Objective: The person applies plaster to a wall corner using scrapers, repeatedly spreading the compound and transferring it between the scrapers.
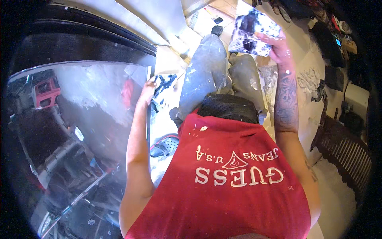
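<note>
My right hand (278,47) is raised at the upper right, its fingers closed on a shiny flat sheet (252,30) with dark, white and purplish patches. Whether those patches are print or reflections, I cannot tell. Over on the left, my left hand (148,91) is closed at the edge of a large glossy dark panel (99,115), which mirrors parts of the room. Its fingertips are partly hidden at that edge. Crumpled dark cloth (165,84) lies just beyond this hand.
A clog with holes (169,145) is on the floor beside the panel. Between my arms are my grey, white-spotted trouser legs (205,65). A dark slatted rack (346,149) stands at the right, near a crumpled light cloth (308,79). Pale sheets (147,18) lean at the upper left.
</note>
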Demonstrator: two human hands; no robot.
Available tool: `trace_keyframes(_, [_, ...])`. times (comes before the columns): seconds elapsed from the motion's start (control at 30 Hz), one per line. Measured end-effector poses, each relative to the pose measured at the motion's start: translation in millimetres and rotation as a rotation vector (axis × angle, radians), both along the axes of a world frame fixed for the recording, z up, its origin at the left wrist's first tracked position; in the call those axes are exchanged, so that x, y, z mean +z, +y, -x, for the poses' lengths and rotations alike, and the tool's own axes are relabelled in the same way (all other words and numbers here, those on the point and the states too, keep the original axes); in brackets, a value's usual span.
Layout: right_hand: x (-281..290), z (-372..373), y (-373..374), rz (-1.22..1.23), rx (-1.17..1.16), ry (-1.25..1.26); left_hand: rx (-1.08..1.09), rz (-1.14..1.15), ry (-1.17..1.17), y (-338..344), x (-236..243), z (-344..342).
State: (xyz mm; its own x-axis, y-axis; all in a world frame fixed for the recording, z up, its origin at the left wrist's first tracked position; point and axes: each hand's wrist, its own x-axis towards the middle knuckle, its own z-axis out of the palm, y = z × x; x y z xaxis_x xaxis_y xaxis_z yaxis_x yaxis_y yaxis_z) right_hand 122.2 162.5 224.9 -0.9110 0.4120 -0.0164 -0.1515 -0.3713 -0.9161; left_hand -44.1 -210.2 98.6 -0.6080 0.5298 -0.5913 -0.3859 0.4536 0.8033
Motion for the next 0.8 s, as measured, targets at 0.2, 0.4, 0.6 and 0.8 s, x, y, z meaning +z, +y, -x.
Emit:
trace_keyframes(0.2, [4.7, -22.0, -5.4, -0.017, -0.093, -0.057, -0.228, 0.004, -0.002, -24.3, -39.7, 10.6])
trace_keyframes(0.4, [20.5, -46.6, -1.3, -0.145, -0.094, -0.126, -0.135, 0.004, -0.082, -53.6, -90.0, 45.3])
trace_keyframes(0.6, [22.0, -63.2, 2.7, -0.229, -0.127, -0.102, -0.769, 0.031, 0.450, -60.4, -99.1, 56.5])
trace_keyframes(0.8, [11.4, -79.0, 7.1, -0.481, -0.198, -0.287, -0.804, 0.481, 0.451, -36.4, -84.4, 30.5])
